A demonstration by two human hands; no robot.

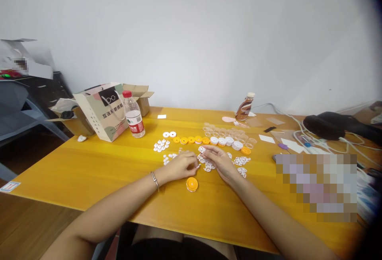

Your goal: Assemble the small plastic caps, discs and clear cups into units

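My right hand (220,161) pinches a white plastic piece with cut-out holes (201,149) between thumb and fingertips. Close beside it, my left hand (182,166) has its fingers pinched together, with a small white part (198,166) at the tips. Under and between both hands lies a loose heap of similar white perforated pieces (208,167). Nearer to me, a round orange cup-shaped part with a pale rim (192,184) rests on the table. Small white knob-like parts (161,145) and white pellets (169,156) lie left of the hands, partly covered by the left one.
Behind the hands runs a row of orange and white round parts (198,139), backed by clear plastic cups (235,133). A water bottle (134,119) and paper bag (104,113) stand left; a brown drink bottle (245,107) stands at the back. Cables (301,132) and a black pouch (324,125) lie right.
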